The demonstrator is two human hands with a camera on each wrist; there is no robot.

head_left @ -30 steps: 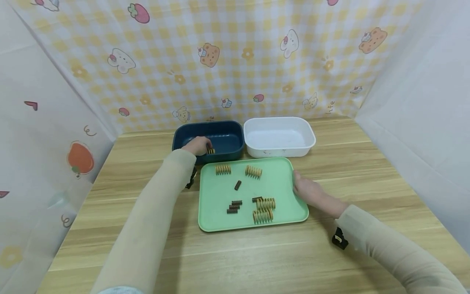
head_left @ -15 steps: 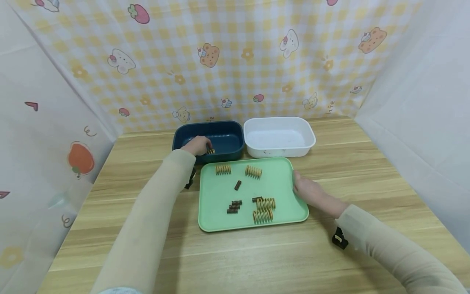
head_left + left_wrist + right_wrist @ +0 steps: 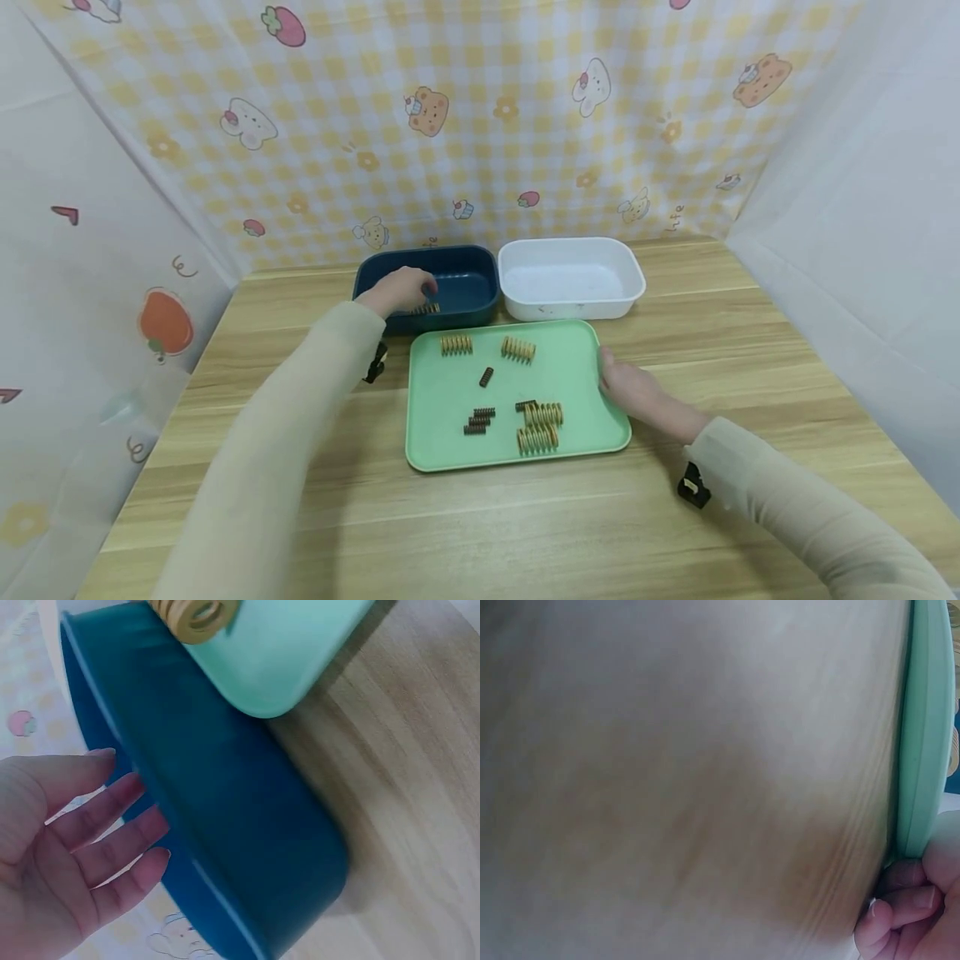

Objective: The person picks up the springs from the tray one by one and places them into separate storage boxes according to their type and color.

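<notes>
Gold spring [image 3: 425, 308]: located in the dark blue bin [image 3: 461, 319], just inside the near wall and partly covered by my left hand [image 3: 56, 885]. The fingers of that hand are loosely parted, thumb well apart from them, with nothing between; their tips reach past the rim. My right hand [image 3: 633, 393] grips the edge of the green tray [image 3: 442, 452], fingers curled at its rim. On the tray I count four more gold springs [image 3: 456, 345] and five dark springs [image 3: 479, 421], the latter smaller, three of them side by side. Handling, as I judge it: metal, light, stiff across the coil, giving only along its length; fragility low. The rounded turns may roll or slip under a single fingertip, and the gaps between turns could snag a neighbour, chiefly where two gold springs lie together toward the tray's near edge. Recommended hold: thumb and index finger on opposite sides of the coil at mid-length, light pressure. Pinching it end to end would likely compress it and risk its jumping free. The dark springs, being slimmer, call for fingertips alone.
</notes>
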